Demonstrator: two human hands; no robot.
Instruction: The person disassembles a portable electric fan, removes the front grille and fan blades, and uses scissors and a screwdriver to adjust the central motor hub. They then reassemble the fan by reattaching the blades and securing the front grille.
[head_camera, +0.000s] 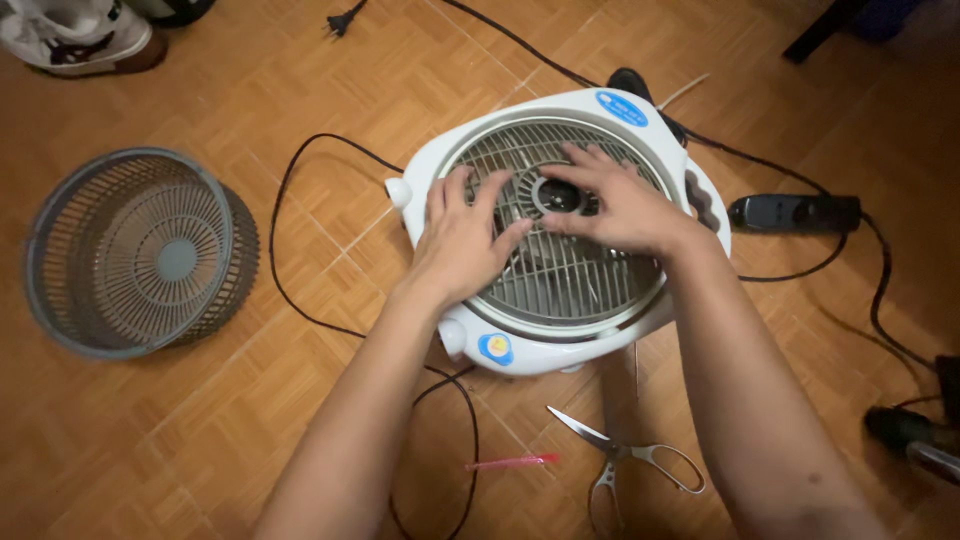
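Observation:
A white box fan (520, 355) lies flat on the wooden floor, its metal wire grille (570, 280) facing up. My left hand (462, 235) rests flat on the left side of the grille, fingers spread. My right hand (612, 200) lies over the grille's middle, its fingertips at the dark round hub (556, 195). Neither hand grips anything that I can see. A grey plastic fan guard (140, 250) lies apart on the floor at the left.
Scissors (625, 455) and a thin pink stick (512, 461) lie just in front of the fan. A black cord (290, 290) loops left of it, its plug (340, 20) at the top. A black power strip (795, 212) sits right; a shoe (80, 35) top left.

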